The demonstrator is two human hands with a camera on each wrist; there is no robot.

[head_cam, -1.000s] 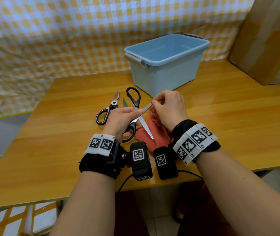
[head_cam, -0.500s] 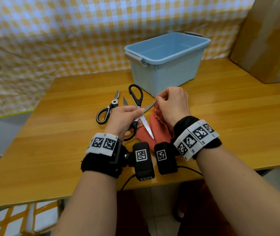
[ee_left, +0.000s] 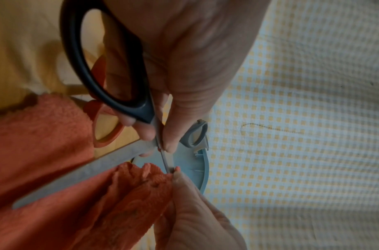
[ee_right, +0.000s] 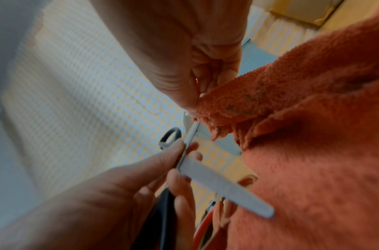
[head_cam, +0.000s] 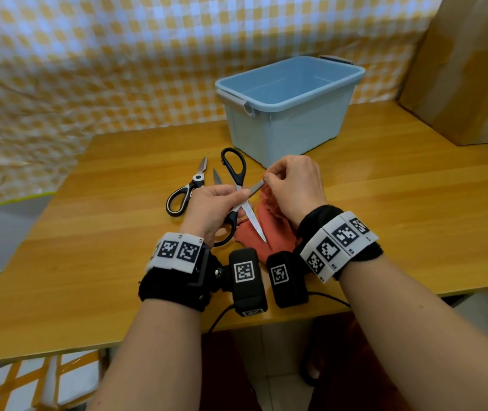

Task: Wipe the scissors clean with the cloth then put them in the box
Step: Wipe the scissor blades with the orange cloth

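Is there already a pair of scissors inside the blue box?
No, the blue box shows only its bare inside, and both pairs of scissors are outside it, near the table.

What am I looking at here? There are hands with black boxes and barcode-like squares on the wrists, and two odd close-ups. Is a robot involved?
No robot: a person works with bare hands. The wide picture comes from a camera on the head; the two close-ups come from the cameras strapped to each wrist, looking along the fingers. The left hand holds the opened black-handled scissors near the pivot. The right hand pinches an orange-red cloth round the tip of one blade, wiping it. On the wooden table lie a second pair of scissors and an open blue box, which looks empty in the part shown. An orange handle shows under the cloth in the close-ups.
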